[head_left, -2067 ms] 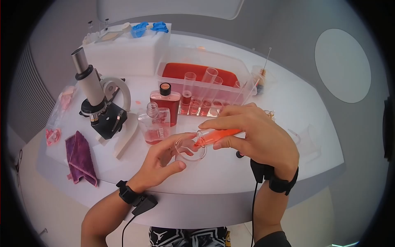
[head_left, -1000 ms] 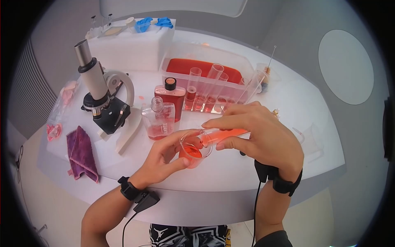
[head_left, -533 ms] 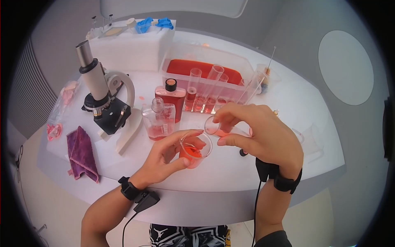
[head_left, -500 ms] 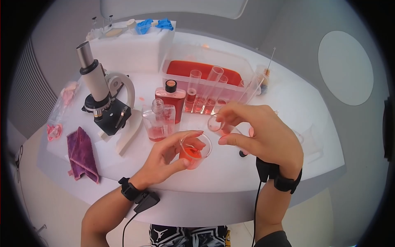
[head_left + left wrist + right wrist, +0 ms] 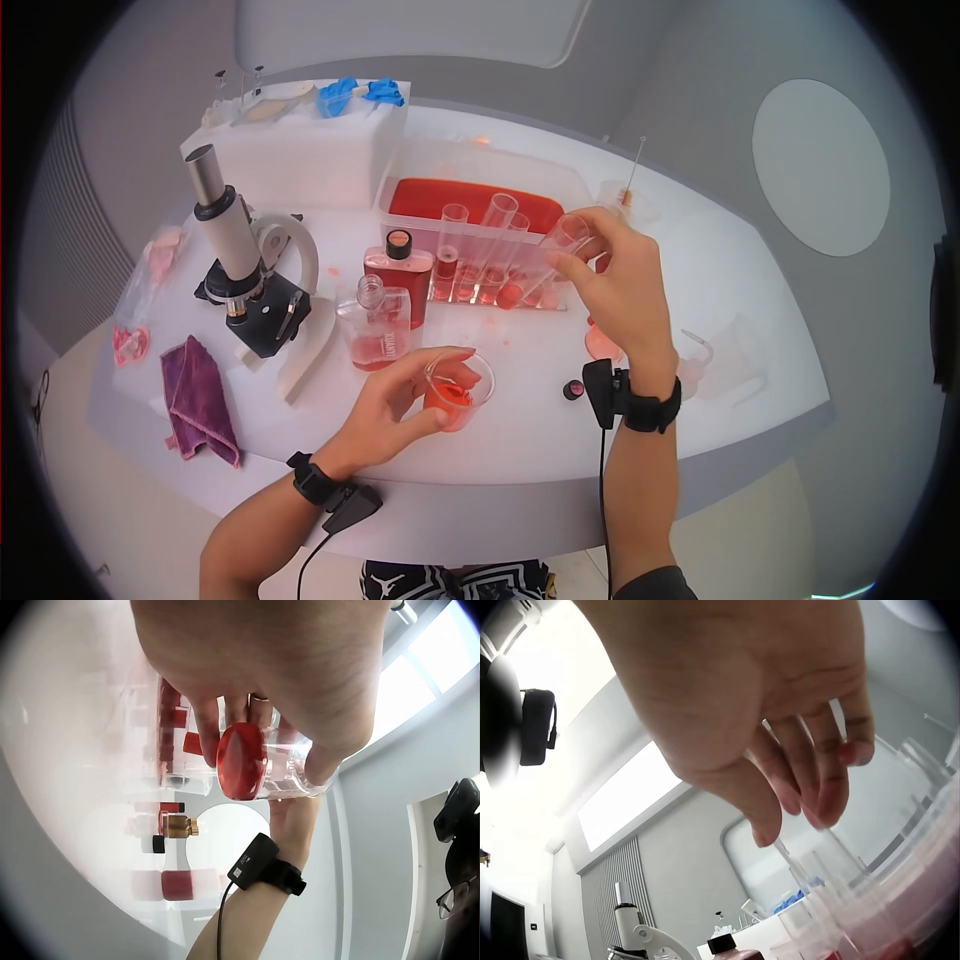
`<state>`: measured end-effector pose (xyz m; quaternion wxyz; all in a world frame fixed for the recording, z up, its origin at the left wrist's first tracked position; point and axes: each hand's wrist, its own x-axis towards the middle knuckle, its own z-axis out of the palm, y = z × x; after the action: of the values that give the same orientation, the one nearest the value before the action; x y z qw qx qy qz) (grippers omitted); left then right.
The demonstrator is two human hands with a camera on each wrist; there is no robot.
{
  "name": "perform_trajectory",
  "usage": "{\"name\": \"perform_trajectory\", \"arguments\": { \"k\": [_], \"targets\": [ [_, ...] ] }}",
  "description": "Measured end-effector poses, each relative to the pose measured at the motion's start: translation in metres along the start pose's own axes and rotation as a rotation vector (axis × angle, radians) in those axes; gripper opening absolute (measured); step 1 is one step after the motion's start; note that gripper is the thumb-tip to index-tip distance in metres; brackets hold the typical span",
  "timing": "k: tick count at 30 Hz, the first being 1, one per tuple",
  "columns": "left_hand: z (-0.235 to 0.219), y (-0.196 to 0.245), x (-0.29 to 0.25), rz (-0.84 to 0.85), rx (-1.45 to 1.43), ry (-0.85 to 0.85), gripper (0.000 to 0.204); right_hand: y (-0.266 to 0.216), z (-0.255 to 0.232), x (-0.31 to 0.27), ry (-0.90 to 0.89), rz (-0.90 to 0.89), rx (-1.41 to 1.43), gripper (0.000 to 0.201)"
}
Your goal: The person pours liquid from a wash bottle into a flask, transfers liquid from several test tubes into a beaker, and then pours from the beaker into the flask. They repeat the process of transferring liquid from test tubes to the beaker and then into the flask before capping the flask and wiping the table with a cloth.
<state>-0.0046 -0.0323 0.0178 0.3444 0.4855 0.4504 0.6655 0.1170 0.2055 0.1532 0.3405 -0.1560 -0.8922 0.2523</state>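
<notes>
My left hand (image 5: 385, 415) grips a small clear glass beaker (image 5: 472, 402), thumb at the near side and fingers behind. Red liquid (image 5: 241, 761) lies in the bottom of that beaker, which is held over the front of the table. Farther back, my right hand (image 5: 628, 285) pinches a clear test tube (image 5: 562, 243) near its mouth between thumb and fingertips. The tube slants, and its lower end overlaps the right end of the clear test tube rack (image 5: 545, 298). Several other tubes (image 5: 450, 245) stand in this rack with red liquid low inside.
An open bottle (image 5: 378, 335) and a black-capped bottle (image 5: 398, 270) of red liquid stand left of the rack. Behind it is a plastic tub (image 5: 480, 232). The microscope (image 5: 245, 260) and purple cloth (image 5: 198, 400) are at left. A black cap (image 5: 573, 390) lies near the right wrist.
Red liquid has run from the right hand's test tube into the beaker. The right hand has since lifted the tube away and carried it back to the rack. The left hand keeps holding the beaker.
</notes>
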Motion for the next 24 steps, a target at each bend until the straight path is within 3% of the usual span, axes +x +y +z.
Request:
{"name": "perform_trajectory", "arguments": {
  "k": [7,13,24],
  "targets": [
    [0.000,-0.001,0.000,-0.003,0.003,0.001,0.068,0.019,0.016,0.007,0.252,-0.051,-0.050,0.032],
    [-0.001,-0.002,0.000,0.001,-0.011,-0.010,0.066,0.041,0.030,0.011,0.279,-0.061,-0.032,0.044],
    [0.000,-0.002,0.000,-0.013,-0.013,-0.026,0.067,0.053,0.042,0.010,0.328,-0.143,-0.192,0.042]
  ]
}}
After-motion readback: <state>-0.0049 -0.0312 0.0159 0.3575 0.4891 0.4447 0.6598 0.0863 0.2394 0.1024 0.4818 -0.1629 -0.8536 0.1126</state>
